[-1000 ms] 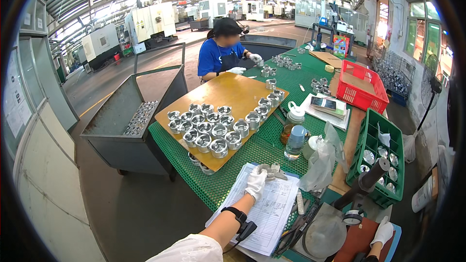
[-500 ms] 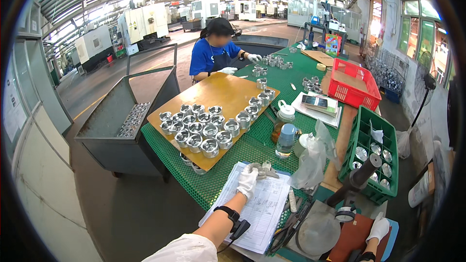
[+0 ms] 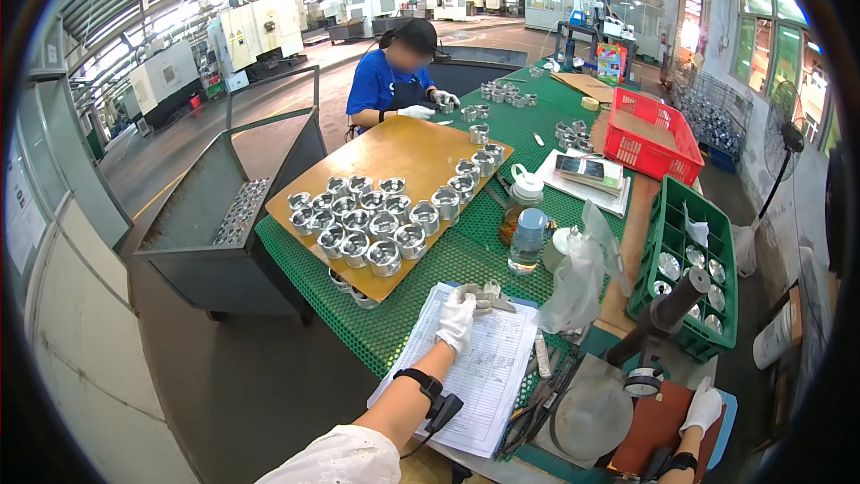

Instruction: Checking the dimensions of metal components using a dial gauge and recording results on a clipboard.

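Observation:
My left hand (image 3: 457,321), in a white glove, rests on a printed form sheet (image 3: 479,394). Its fingers are closed around a grey metal caliper (image 3: 491,299), whose jaws point right beyond the sheet's upper edge. At the lower right my right hand (image 3: 704,407), also gloved, lies over a reddish-brown pad (image 3: 647,435) with a light blue board (image 3: 724,430) under it. Its fingers are drawn together; what they grip, if anything, is too small to make out. Left of that hand stands a dial gauge (image 3: 642,382) beside a round metal plate (image 3: 591,421).
Machined metal pistons (image 3: 383,257) stand on a tan board (image 3: 358,179) on the green table mat (image 3: 394,323). Bottles (image 3: 527,242) and a clear plastic bag (image 3: 578,291) stand mid-table. A green crate (image 3: 658,242) and red crate (image 3: 658,157) line the right. A co-worker (image 3: 394,85) handles parts opposite.
The view has shifted slightly. Both my hands stay in about the same places, the left still on the caliper. The co-worker's hands have come closer together over a metal part.

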`<state>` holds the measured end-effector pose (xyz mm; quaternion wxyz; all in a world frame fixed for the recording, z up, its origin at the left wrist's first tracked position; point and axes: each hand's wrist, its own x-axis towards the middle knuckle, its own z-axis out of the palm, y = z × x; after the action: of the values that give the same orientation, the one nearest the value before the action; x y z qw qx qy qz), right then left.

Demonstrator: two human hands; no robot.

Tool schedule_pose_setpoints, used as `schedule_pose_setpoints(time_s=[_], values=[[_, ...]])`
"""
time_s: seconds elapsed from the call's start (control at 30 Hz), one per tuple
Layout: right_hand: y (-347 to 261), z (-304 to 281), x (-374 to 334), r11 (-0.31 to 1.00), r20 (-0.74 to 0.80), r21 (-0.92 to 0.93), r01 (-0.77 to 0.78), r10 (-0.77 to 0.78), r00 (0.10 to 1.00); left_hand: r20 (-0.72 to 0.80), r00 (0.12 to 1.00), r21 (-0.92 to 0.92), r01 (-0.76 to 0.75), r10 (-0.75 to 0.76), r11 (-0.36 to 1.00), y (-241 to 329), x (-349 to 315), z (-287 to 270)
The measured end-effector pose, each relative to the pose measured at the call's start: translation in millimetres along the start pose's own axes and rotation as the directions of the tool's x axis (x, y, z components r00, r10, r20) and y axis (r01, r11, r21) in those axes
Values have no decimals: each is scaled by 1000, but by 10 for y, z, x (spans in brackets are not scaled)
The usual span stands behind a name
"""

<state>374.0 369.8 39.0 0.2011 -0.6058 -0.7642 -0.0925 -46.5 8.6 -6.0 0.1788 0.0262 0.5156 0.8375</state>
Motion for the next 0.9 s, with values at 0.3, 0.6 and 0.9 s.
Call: schedule_pose_setpoints(time_s=[0.3, 0.6, 0.9], values=[[31, 27, 12, 1000, 17, 1, -5, 5, 1000, 3, 1000, 6, 5, -5, 1000, -3, 8, 1], [41, 23, 30, 1000, 60, -1, -30, 30, 998, -8, 1000, -52, 17, -17, 998, 0, -3, 12], [54, 65, 34, 999, 52, -6, -41, 41, 998, -8, 1000, -22, 9, -9, 1000, -5, 10, 6]])
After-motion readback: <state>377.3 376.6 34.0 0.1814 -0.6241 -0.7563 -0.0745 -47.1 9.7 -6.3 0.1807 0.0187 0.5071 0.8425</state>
